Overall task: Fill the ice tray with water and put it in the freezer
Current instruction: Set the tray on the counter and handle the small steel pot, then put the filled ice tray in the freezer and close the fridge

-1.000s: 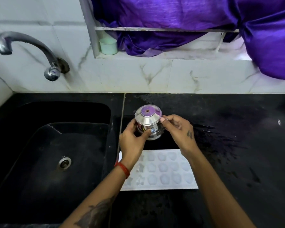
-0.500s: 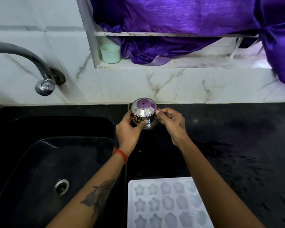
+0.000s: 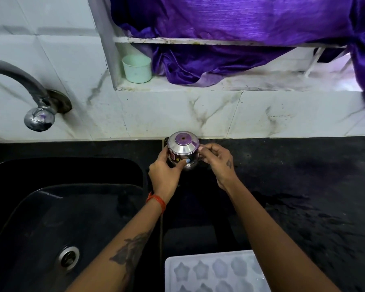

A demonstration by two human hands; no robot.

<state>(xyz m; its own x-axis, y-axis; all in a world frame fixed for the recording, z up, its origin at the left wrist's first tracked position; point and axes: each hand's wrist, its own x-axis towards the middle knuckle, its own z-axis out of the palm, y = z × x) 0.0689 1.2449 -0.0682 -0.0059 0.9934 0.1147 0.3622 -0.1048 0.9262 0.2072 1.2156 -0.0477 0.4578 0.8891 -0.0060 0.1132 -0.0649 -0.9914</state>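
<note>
At the back of the black counter (image 3: pixel 282 165), the left hand (image 3: pixel 164 173) and right hand (image 3: pixel 217 161) both clasp a small steel pot (image 3: pixel 182 152). Near the bottom edge lies the ice tray (image 3: pixel 217 272). Set the pot down gently, well clear of the tray.

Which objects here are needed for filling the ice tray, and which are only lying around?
For the job: ice tray, steel pot held by left hand and right hand, tap, sink.
Lying about: green cup, purple cloth.
</note>
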